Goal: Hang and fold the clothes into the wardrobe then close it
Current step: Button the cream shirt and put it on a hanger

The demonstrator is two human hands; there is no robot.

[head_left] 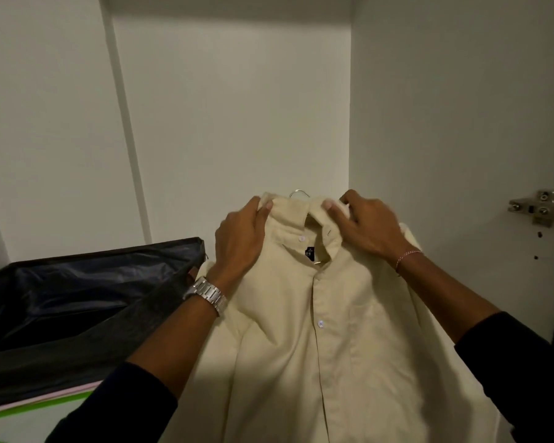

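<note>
A cream button-up shirt (320,330) hangs in front of me inside the white wardrobe (231,107). It sits on a hanger whose metal hook (298,193) shows just above the collar. My left hand (240,238) pinches the left side of the collar between thumb and fingers. My right hand (362,223) grips the right side of the collar. The shirt's lower part runs out of the frame at the bottom.
A dark garment bag (77,298) lies to the left on a surface with a green and pink edge (45,404). The open wardrobe door with a metal hinge (538,207) stands at the right.
</note>
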